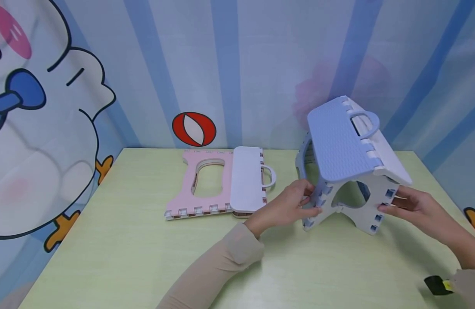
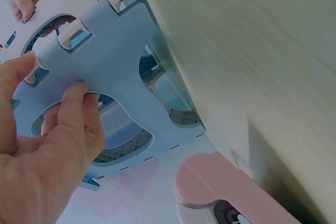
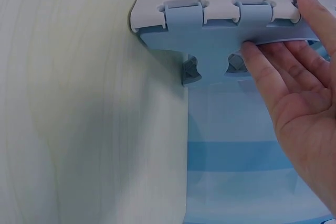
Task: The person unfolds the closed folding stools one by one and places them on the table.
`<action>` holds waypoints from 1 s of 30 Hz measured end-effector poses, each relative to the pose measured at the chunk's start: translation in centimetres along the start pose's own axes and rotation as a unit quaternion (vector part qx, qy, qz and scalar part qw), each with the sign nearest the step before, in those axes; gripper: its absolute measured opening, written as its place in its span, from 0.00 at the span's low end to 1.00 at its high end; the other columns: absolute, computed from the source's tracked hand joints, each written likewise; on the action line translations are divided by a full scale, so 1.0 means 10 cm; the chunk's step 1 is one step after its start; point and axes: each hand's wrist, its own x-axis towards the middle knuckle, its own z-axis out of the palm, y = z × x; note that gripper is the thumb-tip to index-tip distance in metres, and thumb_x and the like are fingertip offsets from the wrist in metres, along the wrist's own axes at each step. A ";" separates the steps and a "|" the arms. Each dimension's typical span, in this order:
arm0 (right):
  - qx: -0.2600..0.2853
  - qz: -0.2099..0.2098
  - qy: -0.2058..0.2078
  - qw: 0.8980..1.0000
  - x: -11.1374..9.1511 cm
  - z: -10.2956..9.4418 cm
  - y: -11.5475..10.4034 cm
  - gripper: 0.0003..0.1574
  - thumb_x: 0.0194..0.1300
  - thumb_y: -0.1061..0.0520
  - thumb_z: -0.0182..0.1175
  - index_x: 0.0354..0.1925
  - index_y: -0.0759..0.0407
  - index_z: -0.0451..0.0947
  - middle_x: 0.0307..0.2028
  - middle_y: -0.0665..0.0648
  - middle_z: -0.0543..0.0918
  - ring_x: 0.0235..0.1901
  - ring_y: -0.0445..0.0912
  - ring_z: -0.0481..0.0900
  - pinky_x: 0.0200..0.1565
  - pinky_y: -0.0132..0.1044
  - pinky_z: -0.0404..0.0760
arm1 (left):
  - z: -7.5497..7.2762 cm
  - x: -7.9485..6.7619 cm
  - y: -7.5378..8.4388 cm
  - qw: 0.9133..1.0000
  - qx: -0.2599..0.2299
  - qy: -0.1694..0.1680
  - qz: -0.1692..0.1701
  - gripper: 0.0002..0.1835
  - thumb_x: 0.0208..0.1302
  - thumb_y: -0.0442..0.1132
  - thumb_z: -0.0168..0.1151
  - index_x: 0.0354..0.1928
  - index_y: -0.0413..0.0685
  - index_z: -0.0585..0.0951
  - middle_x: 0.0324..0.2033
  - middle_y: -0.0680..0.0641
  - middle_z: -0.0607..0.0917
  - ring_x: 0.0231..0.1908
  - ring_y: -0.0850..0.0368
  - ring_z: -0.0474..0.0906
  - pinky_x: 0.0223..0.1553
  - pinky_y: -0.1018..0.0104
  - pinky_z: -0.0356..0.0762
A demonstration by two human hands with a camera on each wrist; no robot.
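Observation:
A blue and white folding stool (image 1: 334, 146) stands part-folded at the table's right side, its two seat halves sloping like a roof and a loop handle (image 1: 370, 124) on the ridge. My left hand (image 1: 285, 201) grips the blue side panel (image 2: 115, 51), fingers through its cut-out and thumb at the hinged edge. On the opposite side my right hand (image 1: 421, 210) holds the other side panel (image 3: 210, 40), thumb on the white hinge edge and fingers against the blue face. Both hands sit low on the stool, below the seat.
Left of the stool a pink and white folding stool (image 1: 206, 189) lies folded flat on the pale green table (image 1: 125, 240). A striped cartoon backdrop (image 1: 253, 77) rises behind the table's far edge. A small black object (image 1: 437, 285) shows beside the right sleeve.

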 end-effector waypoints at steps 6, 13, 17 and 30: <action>-0.002 -0.005 0.000 1.000 0.00 -0.01 0.01 0.38 0.70 0.62 0.62 0.73 0.66 0.60 0.53 0.29 0.74 0.49 0.26 0.76 0.40 0.28 0.82 | -0.01 0.00 0.00 1.000 0.004 -0.001 0.002 0.20 0.69 0.37 0.64 0.56 0.36 0.69 0.49 0.47 0.74 0.45 0.62 0.71 0.53 0.75 0.75; -0.009 -0.002 0.002 1.000 0.00 -0.02 0.01 0.38 0.70 0.62 0.62 0.73 0.67 0.61 0.53 0.29 0.74 0.48 0.25 0.76 0.40 0.28 0.82 | -0.02 -0.01 0.02 1.000 0.004 -0.004 0.002 0.21 0.69 0.38 0.64 0.57 0.36 0.69 0.51 0.46 0.75 0.48 0.63 0.72 0.53 0.77 0.73; -0.008 -0.003 0.000 1.000 -0.01 -0.03 0.00 0.38 0.70 0.62 0.62 0.73 0.66 0.61 0.53 0.29 0.74 0.49 0.25 0.76 0.40 0.28 0.82 | -0.02 0.00 0.01 1.000 0.007 -0.004 0.008 0.21 0.69 0.37 0.64 0.56 0.36 0.69 0.52 0.45 0.75 0.48 0.63 0.72 0.53 0.79 0.72; -0.012 0.007 0.002 1.000 -0.01 -0.06 -0.01 0.38 0.70 0.61 0.63 0.73 0.66 0.61 0.53 0.29 0.73 0.49 0.24 0.75 0.39 0.28 0.82 | -0.04 0.00 0.02 1.000 0.018 -0.004 0.015 0.21 0.68 0.37 0.65 0.56 0.35 0.70 0.51 0.45 0.76 0.48 0.63 0.72 0.52 0.79 0.73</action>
